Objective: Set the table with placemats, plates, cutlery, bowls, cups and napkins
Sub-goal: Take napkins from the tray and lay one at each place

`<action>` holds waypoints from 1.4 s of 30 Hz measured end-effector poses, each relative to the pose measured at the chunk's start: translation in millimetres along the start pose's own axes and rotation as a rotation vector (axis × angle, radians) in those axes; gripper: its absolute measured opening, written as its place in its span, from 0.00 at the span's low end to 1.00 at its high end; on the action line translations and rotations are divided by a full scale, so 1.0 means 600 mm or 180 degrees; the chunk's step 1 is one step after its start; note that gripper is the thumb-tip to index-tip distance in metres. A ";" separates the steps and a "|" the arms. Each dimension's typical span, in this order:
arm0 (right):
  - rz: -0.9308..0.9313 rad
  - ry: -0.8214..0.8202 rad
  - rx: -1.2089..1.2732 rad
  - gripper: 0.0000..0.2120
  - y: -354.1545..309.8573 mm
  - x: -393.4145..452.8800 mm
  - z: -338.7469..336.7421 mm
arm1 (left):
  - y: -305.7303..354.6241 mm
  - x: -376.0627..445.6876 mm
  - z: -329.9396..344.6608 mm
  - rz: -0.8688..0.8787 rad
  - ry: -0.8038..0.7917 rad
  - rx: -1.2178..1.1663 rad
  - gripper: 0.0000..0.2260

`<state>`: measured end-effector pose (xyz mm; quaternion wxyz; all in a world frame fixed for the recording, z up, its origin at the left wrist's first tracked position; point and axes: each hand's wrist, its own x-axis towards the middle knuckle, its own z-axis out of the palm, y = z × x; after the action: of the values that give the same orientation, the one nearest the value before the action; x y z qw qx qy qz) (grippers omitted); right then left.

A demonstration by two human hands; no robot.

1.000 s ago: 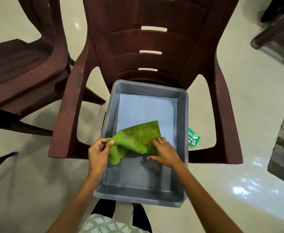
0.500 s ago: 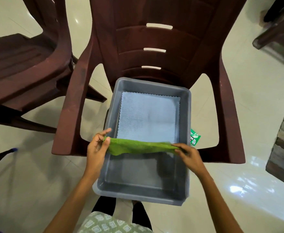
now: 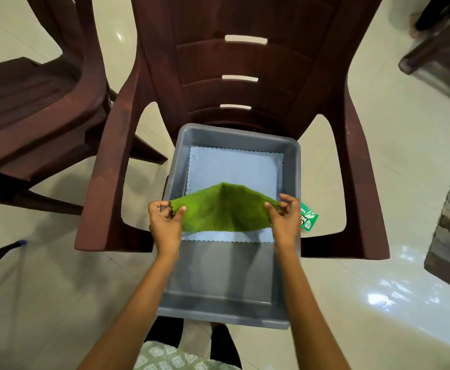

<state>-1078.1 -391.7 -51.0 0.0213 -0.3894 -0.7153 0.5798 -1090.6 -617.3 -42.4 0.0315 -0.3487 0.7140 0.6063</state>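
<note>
Both hands are raised over a grey tub, each pinching one corner of a green cloth (image 3: 219,209). The left hand (image 3: 165,222) nips its corner between thumb and curled forefinger; the right hand (image 3: 285,220) does the same on the other side, its remaining fingers loosely bent. Held taut between them, the cloth sags into a folded, nubby drape that peaks in the middle and hangs just above the tub's floor.

The tub (image 3: 289,166) is a smooth rectangular plastic bin with rounded corners and sloping walls, resting on the seat of a chair. On its floor lies a pale blue cloth (image 3: 234,169), flat, finely ribbed, with a zigzag-cut edge, partly hidden behind the green one.

The chair (image 3: 191,62) is dark maroon moulded plastic with broad armrests and three narrow slots up its back. A small green packet (image 3: 309,217) lies on the glossy cream floor tiles (image 3: 391,156) just right of the tub. A second maroon chair (image 3: 31,102) stands to the left.
</note>
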 end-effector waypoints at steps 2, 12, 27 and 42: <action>-0.0147 0.0152 0.0185 0.15 -0.024 -0.039 0.016 | 0.020 -0.022 0.011 0.0000 -0.0106 -0.0207 0.16; -0.0355 -0.0080 0.0777 0.07 -0.098 -0.189 0.067 | 0.085 -0.141 0.055 0.0463 -0.0745 -0.0567 0.09; -0.1524 -0.0921 -0.0907 0.18 -0.134 -0.125 -0.006 | 0.120 -0.084 0.027 0.1068 -0.1979 -0.0087 0.13; -0.1825 -0.1622 -0.2743 0.11 -0.092 -0.045 -0.081 | 0.133 -0.052 0.002 0.1343 -0.1943 0.0235 0.12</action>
<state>-1065.0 -369.2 22.9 -0.1559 -0.0016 -0.9465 0.2827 -1110.2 -600.5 39.1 0.1298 0.0044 0.7493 0.6494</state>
